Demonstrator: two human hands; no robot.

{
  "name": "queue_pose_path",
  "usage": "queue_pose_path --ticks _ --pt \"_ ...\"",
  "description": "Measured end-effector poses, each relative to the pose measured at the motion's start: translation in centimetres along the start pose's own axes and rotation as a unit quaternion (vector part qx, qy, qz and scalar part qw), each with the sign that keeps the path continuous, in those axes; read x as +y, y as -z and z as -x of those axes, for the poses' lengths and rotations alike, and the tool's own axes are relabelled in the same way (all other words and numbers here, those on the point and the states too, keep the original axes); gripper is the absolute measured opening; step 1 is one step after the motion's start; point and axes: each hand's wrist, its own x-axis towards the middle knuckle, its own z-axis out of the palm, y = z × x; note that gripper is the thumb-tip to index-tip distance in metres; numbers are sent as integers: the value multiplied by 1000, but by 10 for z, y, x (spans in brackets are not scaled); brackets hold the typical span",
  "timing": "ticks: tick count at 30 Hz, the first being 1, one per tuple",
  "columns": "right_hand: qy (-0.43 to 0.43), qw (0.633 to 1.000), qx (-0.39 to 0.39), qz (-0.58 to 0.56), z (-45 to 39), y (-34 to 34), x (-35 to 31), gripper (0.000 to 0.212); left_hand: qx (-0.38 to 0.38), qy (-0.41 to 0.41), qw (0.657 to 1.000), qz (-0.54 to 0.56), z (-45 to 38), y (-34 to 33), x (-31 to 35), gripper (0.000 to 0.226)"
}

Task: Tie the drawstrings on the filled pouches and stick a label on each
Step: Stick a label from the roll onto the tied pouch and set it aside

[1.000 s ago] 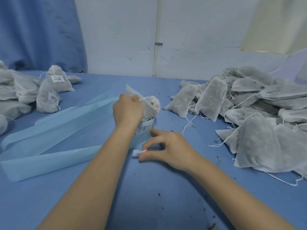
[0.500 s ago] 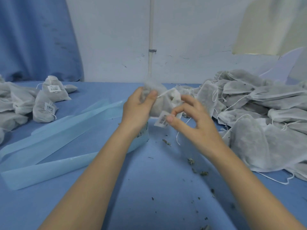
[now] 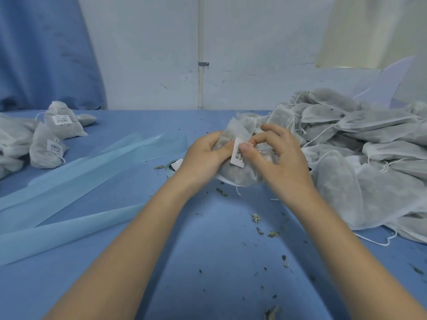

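A blue table [image 3: 208,262] is filling the scene, running from the near edge to a pale wall at the far side. The biggest thing lying on it is the heap of unlabelled pouches [image 3: 360,158] at the right, their white drawstrings trailing loose, so by the look of it most of the work is still waiting. Long strips of pale blue backing paper [image 3: 69,181] are stretching across the left half, with what seems to be the label roll [image 3: 172,167] peeking out just left of the left wrist. At the far left a smaller group of finished pouches [image 3: 53,139] is sitting, cinched shut and each showing a white barcode sticker, so that share appears done.

Between the two piles, in the middle of the table, the pouch in hand [image 3: 240,167] is being held, and whether its underside is touching the table I cannot tell. Its neck is looking gathered, so the tying seems over for this one and the sticking step is under way. The left hand [image 3: 203,155] is reaching in from the near left, gripping the pouch with fingers curled round its left side. The right hand [image 3: 275,155] is coming in from the near right, thumb and forefinger curled, pressing the label [image 3: 238,155] onto the fabric, the other fingers arching above.
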Motion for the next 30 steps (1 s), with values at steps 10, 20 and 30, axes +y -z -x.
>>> queue_pose_path --ticks 10,20,30 --pt "-116 977 49 -170 -1 3 4 57 -77 35 994 68 1 -4 -2 31" --pt "-76 971 143 -174 -4 -5 7 16 -126 10 991 49 4 -8 0 32" --pt "-187 918 18 -349 3 -17 5 54 73 68 983 154 -3 -3 1 24"
